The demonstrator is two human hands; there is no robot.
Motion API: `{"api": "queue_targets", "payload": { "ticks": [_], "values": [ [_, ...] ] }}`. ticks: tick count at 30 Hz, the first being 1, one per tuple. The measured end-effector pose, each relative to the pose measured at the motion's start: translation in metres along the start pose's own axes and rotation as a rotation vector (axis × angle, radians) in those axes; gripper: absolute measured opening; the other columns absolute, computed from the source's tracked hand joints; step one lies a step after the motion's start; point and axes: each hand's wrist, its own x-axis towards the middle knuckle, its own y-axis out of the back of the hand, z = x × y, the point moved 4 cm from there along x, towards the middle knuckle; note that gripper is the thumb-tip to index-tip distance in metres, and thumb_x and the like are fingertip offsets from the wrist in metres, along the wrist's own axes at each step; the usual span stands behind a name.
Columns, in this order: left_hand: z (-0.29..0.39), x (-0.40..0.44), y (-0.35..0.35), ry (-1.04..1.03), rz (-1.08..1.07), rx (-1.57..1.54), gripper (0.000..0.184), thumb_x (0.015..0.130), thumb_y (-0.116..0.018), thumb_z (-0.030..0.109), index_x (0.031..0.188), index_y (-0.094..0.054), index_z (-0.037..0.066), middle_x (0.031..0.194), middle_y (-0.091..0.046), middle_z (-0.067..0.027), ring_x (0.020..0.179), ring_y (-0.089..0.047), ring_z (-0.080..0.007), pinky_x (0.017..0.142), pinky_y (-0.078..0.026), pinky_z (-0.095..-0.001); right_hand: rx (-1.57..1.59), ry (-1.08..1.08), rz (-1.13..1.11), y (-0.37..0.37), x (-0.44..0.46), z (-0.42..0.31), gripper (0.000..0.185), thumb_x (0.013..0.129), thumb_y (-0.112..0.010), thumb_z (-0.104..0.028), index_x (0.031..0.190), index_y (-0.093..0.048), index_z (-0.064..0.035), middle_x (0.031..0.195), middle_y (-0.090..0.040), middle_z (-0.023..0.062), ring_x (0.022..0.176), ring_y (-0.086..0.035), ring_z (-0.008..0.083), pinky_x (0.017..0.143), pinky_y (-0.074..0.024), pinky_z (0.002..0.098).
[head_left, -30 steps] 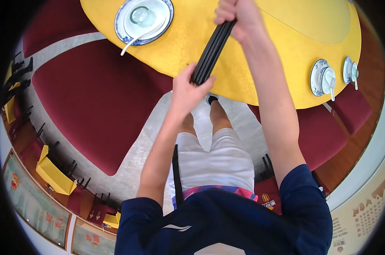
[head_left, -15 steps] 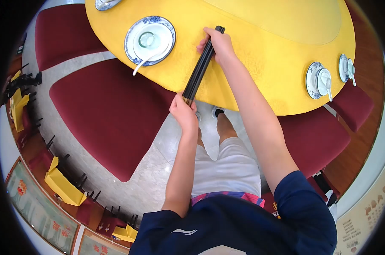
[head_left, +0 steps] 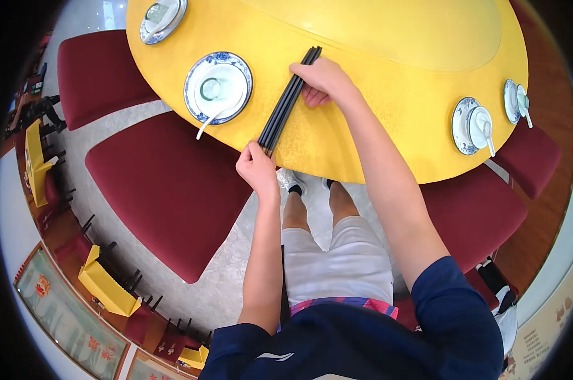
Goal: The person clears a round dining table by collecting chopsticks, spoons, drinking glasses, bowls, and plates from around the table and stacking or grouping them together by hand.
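A bundle of black chopsticks slants over the front edge of the yellow-covered table. My left hand is closed around their near end. Toward the far end, my right hand has its thumb side across the sticks, with the other fingers curled to the right of the bundle. Left of the chopsticks stands a blue-and-white plate carrying a bowl, a small glass and a white spoon.
More place settings lie on the table: one plate at far left, two plates at right. Dark red chairs stand around the table edge. Other yellow-covered tables line the left side.
The chopsticks and both hands have shifted slightly left in view, and the bundle's far end sits lower. My right hand's fingers have moved to the right side of the bundle. The view has tilted slightly.
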Motion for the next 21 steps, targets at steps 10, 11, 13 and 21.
{"api": "queue_targets", "payload": {
  "ticks": [10, 11, 13, 21],
  "values": [
    [-0.008, -0.008, -0.016, -0.769, 0.161, 0.503, 0.024, 0.093, -0.053, 0.012, 0.089, -0.068, -0.006, 0.07, -0.062, -0.0091, 0.06, -0.057, -0.021, 0.056, -0.044, -0.0305, -0.169, 0.078, 0.279, 0.007, 0.013, 0.025, 0.071, 0.081, -0.059, -0.069, 0.06, -0.066, -0.0011, 0.057, -0.066, 0.0093, 0.051, -0.066, 0.0179, 0.059, -0.0548, 0.0308],
    [-0.011, -0.009, -0.016, -0.663, 0.161, 0.515, 0.02, 0.09, -0.055, 0.012, 0.087, -0.07, -0.001, 0.08, -0.067, -0.0094, 0.072, -0.06, -0.0256, 0.068, -0.045, -0.0336, -0.151, 0.131, 0.31, 0.006, 0.013, 0.025, 0.071, 0.081, -0.059, -0.069, 0.059, -0.065, -0.0011, 0.055, -0.065, 0.0092, 0.051, -0.066, 0.0183, 0.059, -0.0545, 0.0312],
    [-0.009, -0.008, -0.013, -0.856, 0.233, 0.702, 0.017, 0.087, -0.056, 0.011, 0.087, -0.071, 0.003, 0.078, -0.066, -0.0062, 0.075, -0.059, -0.0238, 0.074, -0.042, -0.0352, -0.153, 0.178, 0.372, 0.004, 0.012, 0.023, 0.074, 0.083, -0.056, -0.07, 0.054, -0.063, -0.0014, 0.051, -0.063, 0.0087, 0.052, -0.066, 0.0196, 0.058, -0.0543, 0.0327],
    [-0.015, 0.005, -0.011, -1.007, 0.195, 0.754, 0.015, 0.08, -0.061, 0.012, 0.089, -0.073, 0.013, 0.087, -0.065, 0.0017, 0.092, -0.055, -0.0212, 0.085, -0.036, -0.037, -0.027, 0.123, 0.377, 0.0, -0.006, 0.033, 0.071, 0.087, -0.056, -0.062, 0.058, -0.063, 0.0027, 0.052, -0.063, 0.0119, 0.051, -0.065, 0.0203, 0.06, -0.0558, 0.0333]
  ]
}}
